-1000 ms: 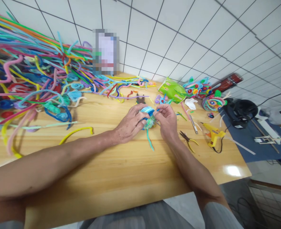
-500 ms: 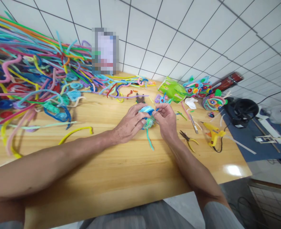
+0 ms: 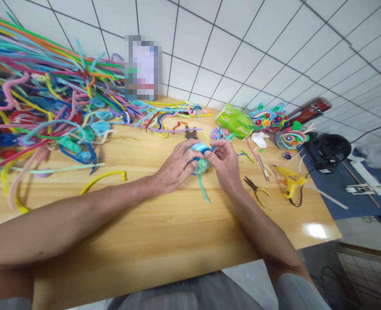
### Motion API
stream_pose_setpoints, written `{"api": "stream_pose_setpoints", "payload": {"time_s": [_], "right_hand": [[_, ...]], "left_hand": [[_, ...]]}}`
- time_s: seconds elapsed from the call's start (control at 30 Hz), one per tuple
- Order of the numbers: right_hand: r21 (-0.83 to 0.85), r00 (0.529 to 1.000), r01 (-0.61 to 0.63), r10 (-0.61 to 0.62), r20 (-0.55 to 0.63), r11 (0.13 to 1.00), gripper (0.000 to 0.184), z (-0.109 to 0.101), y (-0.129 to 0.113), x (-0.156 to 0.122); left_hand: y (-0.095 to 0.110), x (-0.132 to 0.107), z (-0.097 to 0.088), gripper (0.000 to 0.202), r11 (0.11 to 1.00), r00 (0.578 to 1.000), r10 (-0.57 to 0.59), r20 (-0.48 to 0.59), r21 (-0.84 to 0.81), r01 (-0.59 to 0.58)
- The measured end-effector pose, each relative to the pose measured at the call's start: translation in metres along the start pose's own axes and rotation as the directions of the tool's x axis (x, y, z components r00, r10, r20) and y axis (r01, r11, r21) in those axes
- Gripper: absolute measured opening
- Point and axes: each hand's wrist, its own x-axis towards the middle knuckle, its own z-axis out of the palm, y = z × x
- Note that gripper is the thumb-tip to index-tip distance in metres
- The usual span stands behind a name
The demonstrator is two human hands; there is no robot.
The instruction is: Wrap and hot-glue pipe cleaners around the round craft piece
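A small ball of wound pipe cleaners (image 3: 200,157), blue on top and green below, sits between both my hands over the wooden table (image 3: 164,232). My left hand (image 3: 175,168) wraps round its left side with fingers curled. My right hand (image 3: 224,162) pinches its right side with thumb and fingers closed. A teal strand (image 3: 203,191) hangs down from the ball onto the table.
A big heap of coloured pipe cleaners (image 3: 41,112) covers the table's left and back. A loose yellow one (image 3: 103,178) lies nearer. To the right are pliers (image 3: 256,189), a yellow glue gun (image 3: 289,183), a green packet (image 3: 235,122) and finished colourful pieces (image 3: 269,118).
My right hand has shifted slightly left and closer onto the ball. The left hand keeps its hold in about the same place.
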Motion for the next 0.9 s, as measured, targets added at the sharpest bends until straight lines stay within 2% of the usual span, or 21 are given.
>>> {"api": "stream_pose_setpoints", "payload": {"time_s": [0.4,0.9], "right_hand": [[-0.025,0.998,0.056,-0.056,-0.006,0.998,0.031,0.0023,0.004,-0.0034],[-0.019,0.998,0.054,-0.054,-0.015,0.998,0.031,0.0063,0.0022,-0.0066]], "left_hand": [[-0.0008,-0.0038,0.0023,0.028,0.999,0.998,-0.005,-0.066,-0.035,0.002],[0.0016,-0.0038,0.0039,0.028,0.995,0.997,-0.063,-0.054,-0.083,0.058]]}}
